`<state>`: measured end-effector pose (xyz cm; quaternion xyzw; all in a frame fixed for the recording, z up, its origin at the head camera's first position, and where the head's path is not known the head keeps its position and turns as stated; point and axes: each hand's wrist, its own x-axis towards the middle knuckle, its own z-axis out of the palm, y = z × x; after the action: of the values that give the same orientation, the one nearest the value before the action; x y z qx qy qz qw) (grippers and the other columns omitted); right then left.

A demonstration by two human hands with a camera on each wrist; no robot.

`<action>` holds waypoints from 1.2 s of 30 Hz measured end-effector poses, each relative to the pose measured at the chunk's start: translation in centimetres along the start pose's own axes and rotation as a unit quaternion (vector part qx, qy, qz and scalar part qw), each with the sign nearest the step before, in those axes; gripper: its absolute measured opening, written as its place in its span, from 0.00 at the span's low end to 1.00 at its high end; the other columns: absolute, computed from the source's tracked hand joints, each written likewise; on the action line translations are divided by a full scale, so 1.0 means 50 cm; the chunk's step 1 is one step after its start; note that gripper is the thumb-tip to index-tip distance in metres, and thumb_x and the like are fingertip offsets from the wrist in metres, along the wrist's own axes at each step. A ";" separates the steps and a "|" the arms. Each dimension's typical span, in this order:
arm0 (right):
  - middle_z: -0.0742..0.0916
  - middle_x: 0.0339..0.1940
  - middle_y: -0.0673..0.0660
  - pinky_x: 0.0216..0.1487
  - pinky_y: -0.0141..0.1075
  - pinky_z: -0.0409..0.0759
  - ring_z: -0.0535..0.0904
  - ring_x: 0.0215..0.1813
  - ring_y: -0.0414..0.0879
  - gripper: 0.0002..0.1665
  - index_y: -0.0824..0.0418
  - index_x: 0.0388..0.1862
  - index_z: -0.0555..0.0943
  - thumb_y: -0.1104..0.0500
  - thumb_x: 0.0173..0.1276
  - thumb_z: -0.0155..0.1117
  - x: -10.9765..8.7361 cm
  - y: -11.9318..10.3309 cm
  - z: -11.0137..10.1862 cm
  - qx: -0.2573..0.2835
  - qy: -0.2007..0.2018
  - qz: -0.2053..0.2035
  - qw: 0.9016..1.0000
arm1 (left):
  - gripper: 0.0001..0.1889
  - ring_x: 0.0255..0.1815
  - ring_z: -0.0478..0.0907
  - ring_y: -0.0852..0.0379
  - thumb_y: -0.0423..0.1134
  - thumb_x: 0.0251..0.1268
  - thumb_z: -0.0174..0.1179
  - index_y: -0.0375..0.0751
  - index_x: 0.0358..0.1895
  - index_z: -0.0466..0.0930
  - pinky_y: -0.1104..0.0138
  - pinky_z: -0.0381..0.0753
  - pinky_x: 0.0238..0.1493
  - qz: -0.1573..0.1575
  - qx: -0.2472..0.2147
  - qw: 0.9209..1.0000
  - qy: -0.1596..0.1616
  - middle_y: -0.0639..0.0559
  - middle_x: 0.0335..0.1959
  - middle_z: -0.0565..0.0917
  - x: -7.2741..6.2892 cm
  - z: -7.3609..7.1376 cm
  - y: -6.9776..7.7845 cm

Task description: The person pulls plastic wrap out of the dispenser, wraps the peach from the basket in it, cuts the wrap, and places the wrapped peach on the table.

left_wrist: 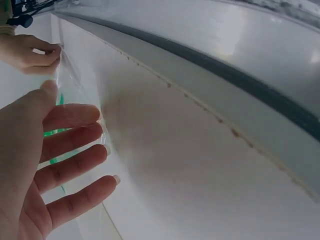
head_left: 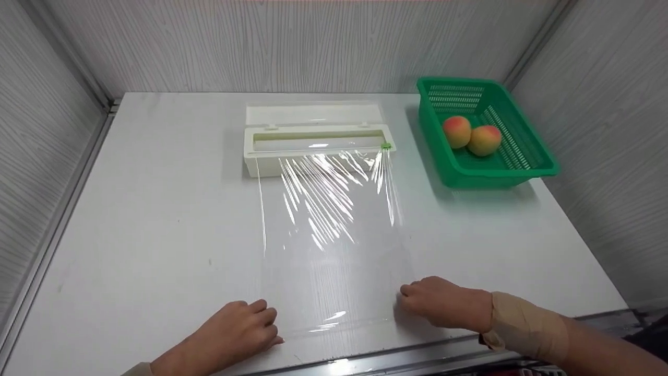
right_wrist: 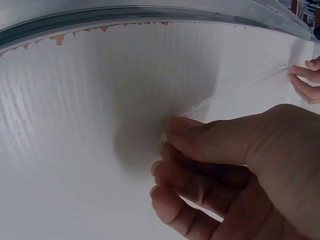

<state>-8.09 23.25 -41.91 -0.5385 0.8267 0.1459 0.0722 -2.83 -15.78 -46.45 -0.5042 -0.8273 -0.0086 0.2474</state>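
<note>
A clear sheet of plastic wrap (head_left: 334, 271) stretches from a white wrap dispenser (head_left: 315, 164) toward the table's front edge. At its near right corner my right hand (head_left: 443, 303) pinches the film between thumb and fingertips, clearly seen in the right wrist view. My left hand (head_left: 235, 331) is at the near left corner. Up close, the left hand (left_wrist: 65, 150) has its fingers spread and fairly straight, the thumb apart from them, with film touching the fingertips. The dispenser's lid (head_left: 313, 115) is tipped back, and a green slide cutter (head_left: 386, 145) sits at its right end.
A green plastic basket (head_left: 501, 180) stands at the back right, holding two peaches (head_left: 457, 131). The white table (head_left: 156, 235) has a metal-trimmed front edge, chipped in places. Grey wood-grain panels (head_left: 261, 47) enclose the back and sides.
</note>
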 end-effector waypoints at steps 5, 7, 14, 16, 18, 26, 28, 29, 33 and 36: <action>0.79 0.26 0.49 0.22 0.28 0.70 0.70 0.22 0.37 0.18 0.57 0.28 0.77 0.71 0.45 0.77 -0.003 -0.002 0.003 0.012 0.001 0.001 1.000 | 0.18 0.18 0.59 0.61 0.52 0.49 0.74 0.51 0.14 0.76 0.72 0.44 0.19 -0.018 0.013 1.000 -0.018 0.58 0.17 0.67 0.003 -0.003 0.009; 0.79 0.27 0.49 0.22 0.28 0.70 0.71 0.22 0.38 0.19 0.57 0.30 0.77 0.71 0.45 0.77 -0.005 -0.004 0.004 0.010 0.001 0.001 1.000 | 0.20 0.18 0.59 0.61 0.55 0.49 0.73 0.51 0.14 0.75 0.72 0.46 0.18 -0.026 0.018 0.999 -0.013 0.59 0.16 0.67 0.004 -0.002 0.012; 0.74 0.21 0.47 0.21 0.29 0.64 0.62 0.20 0.37 0.24 0.57 0.34 0.73 0.74 0.43 0.74 -0.023 -0.005 0.008 0.050 0.004 -0.005 0.999 | 0.26 0.18 0.57 0.61 0.64 0.50 0.68 0.49 0.12 0.72 0.72 0.49 0.18 -0.021 0.030 0.999 -0.018 0.58 0.18 0.67 -0.002 -0.007 0.030; 0.75 0.22 0.47 0.21 0.29 0.64 0.61 0.20 0.37 0.22 0.57 0.36 0.74 0.74 0.45 0.72 -0.024 -0.005 0.009 0.066 -0.004 -0.001 0.998 | 0.26 0.19 0.57 0.61 0.63 0.49 0.68 0.48 0.13 0.73 0.72 0.49 0.18 -0.018 0.039 0.999 -0.029 0.58 0.19 0.67 -0.005 -0.008 0.036; 0.77 0.23 0.48 0.21 0.30 0.64 0.61 0.20 0.37 0.19 0.58 0.37 0.76 0.72 0.49 0.70 -0.023 -0.005 0.008 0.083 -0.019 0.007 0.996 | 0.25 0.19 0.58 0.61 0.63 0.48 0.69 0.47 0.14 0.74 0.72 0.48 0.17 -0.022 0.045 0.998 -0.038 0.57 0.20 0.68 -0.008 -0.010 0.043; 0.79 0.24 0.49 0.22 0.31 0.67 0.63 0.21 0.38 0.12 0.59 0.40 0.76 0.67 0.59 0.66 -0.016 0.002 -0.003 0.124 -0.069 0.024 0.990 | 0.30 0.20 0.60 0.60 0.69 0.58 0.56 0.41 0.26 0.81 0.72 0.46 0.16 -0.076 0.071 0.994 -0.015 0.55 0.22 0.69 -0.034 -0.003 0.071; 0.81 0.25 0.50 0.23 0.31 0.69 0.66 0.21 0.38 0.10 0.59 0.40 0.76 0.66 0.62 0.66 -0.013 0.004 -0.006 0.132 -0.079 0.024 0.988 | 0.35 0.23 0.65 0.59 0.71 0.67 0.45 0.41 0.31 0.84 0.72 0.50 0.16 -0.094 0.082 0.992 -0.026 0.55 0.26 0.73 -0.043 -0.002 0.083; 0.81 0.26 0.50 0.23 0.31 0.70 0.67 0.22 0.38 0.09 0.59 0.41 0.76 0.65 0.63 0.65 -0.012 0.005 -0.007 0.137 -0.083 0.024 0.987 | 0.38 0.24 0.68 0.59 0.72 0.69 0.39 0.42 0.34 0.86 0.72 0.53 0.16 -0.102 0.085 0.990 -0.036 0.54 0.29 0.76 -0.046 -0.002 0.089; 0.81 0.24 0.51 0.24 0.31 0.72 0.70 0.22 0.38 0.06 0.59 0.41 0.77 0.63 0.67 0.63 -0.009 0.008 -0.009 0.156 -0.092 0.025 0.983 | 0.43 0.32 0.74 0.57 0.74 0.70 0.30 0.43 0.44 0.88 0.70 0.63 0.18 -0.133 0.079 0.983 -0.095 0.52 0.39 0.80 -0.055 -0.006 0.113; 0.79 0.22 0.50 0.24 0.31 0.71 0.69 0.22 0.38 0.05 0.59 0.41 0.77 0.63 0.68 0.61 -0.009 0.008 -0.011 0.164 -0.094 0.025 0.982 | 0.45 0.35 0.74 0.56 0.76 0.67 0.31 0.41 0.49 0.87 0.67 0.68 0.19 -0.147 0.073 0.979 -0.122 0.50 0.43 0.79 -0.060 -0.009 0.127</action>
<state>-8.24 23.60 -41.21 -0.4821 0.8424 0.0604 0.2330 3.77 -15.24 -48.81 -0.3550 -0.9148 0.0770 0.1764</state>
